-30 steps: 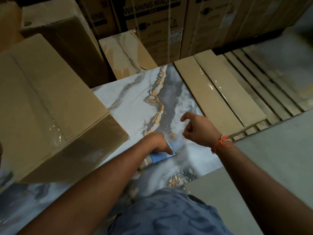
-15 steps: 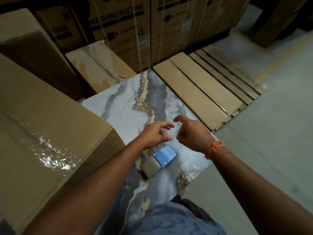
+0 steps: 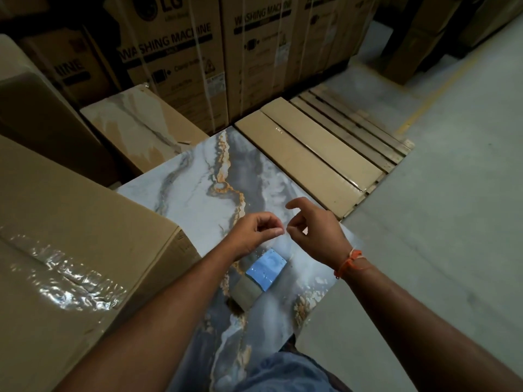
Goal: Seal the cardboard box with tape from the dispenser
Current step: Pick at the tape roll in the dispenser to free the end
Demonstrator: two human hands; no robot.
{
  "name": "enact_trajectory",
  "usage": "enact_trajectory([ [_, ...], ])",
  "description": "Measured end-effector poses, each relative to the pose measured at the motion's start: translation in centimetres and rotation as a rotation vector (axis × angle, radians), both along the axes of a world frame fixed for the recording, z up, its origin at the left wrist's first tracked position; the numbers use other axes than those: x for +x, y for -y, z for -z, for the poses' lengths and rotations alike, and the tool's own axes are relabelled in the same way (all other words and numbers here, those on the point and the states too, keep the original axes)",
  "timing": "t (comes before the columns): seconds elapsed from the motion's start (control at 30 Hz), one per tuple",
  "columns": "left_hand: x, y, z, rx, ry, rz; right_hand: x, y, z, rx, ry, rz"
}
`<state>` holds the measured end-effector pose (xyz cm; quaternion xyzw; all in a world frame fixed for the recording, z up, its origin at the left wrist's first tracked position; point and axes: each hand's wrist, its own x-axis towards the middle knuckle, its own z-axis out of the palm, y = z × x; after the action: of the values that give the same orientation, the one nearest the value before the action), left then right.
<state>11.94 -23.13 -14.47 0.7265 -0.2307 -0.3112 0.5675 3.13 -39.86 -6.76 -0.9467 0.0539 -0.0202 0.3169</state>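
Hovering over the marble slab (image 3: 198, 199), both hands up in the air, not touching the tape thing.

Left hand (image 3: 252, 236): fingers curled in, thumb & pointer pinched narrow, tips nearly together. Maybe pinching a thin clear bit of tape, too see-through to tell. Right hand (image 3: 317, 233): loosely half open, pointer sticking out, other fingers bent, holding nothing that shows.

Tape dispenser (image 3: 261, 274): lying flat on the slab, just below & between the 2 hands, apart from both. Blue part pointing up toward the hands, brown roll end pointing down toward the body. Long side running slantwise, from near the right wrist down toward the left arm. About the same reach for both hands, left maybe a bit nearer.

Cardboard box (image 3: 70, 236): sitting to the left of the dispenser, near it, big & brown, with a shiny wrinkly tape strip already running along the top seam. Closest to the left arm, well apart from the right hand.

Guessing next: dropping a hand straight down for the dispenser, then swinging left to the box. Needing a grab across the short side, so turning the wrist to match the slant. Risk: clear tape sticking to fingers or folding on itself.
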Motion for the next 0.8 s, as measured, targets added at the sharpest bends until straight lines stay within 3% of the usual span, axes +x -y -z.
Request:
enact_trajectory([
  [0.2, 0.1, 0.1, 0.6, 0.002, 0.009, 0.002, -3.3, -0.8, 3.3, 0.168, 0.125, 0.373],
  [0.33, 0.3, 0.1, 1.1, 0.001, 0.008, 0.009, -5.4, -1.4, 6.2, 0.32, 0.041, 0.536],
  [0.53, 0.2, 0.1, 1.4, -0.007, -0.015, 0.016, -5.2, -3.1, 8.7, 0.554, -0.007, 0.623],
  [0.8, 0.3, 0.3, 1.6, 0.02, -0.004, 0.009, -4.1, -3.2, 9.0, 0.563, 0.121, 0.663],
])
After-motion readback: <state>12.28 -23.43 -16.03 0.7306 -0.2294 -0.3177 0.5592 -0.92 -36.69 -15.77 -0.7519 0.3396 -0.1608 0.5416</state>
